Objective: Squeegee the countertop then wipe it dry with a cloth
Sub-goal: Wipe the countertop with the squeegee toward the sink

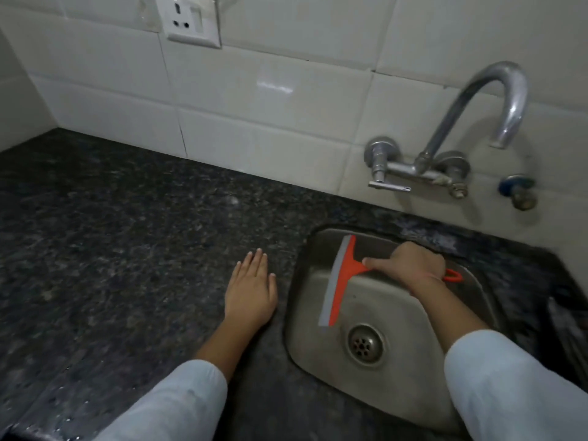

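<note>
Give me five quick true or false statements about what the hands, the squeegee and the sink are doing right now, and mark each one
1. The right hand grips the orange squeegee. True.
2. The squeegee is over the sink. True.
3. The left hand holds a cloth. False: it lies flat and empty on the countertop.
4. Water runs from the tap. False: no stream is visible.
5. A plug covers the drain. False: the strainer holes are open.
</note>
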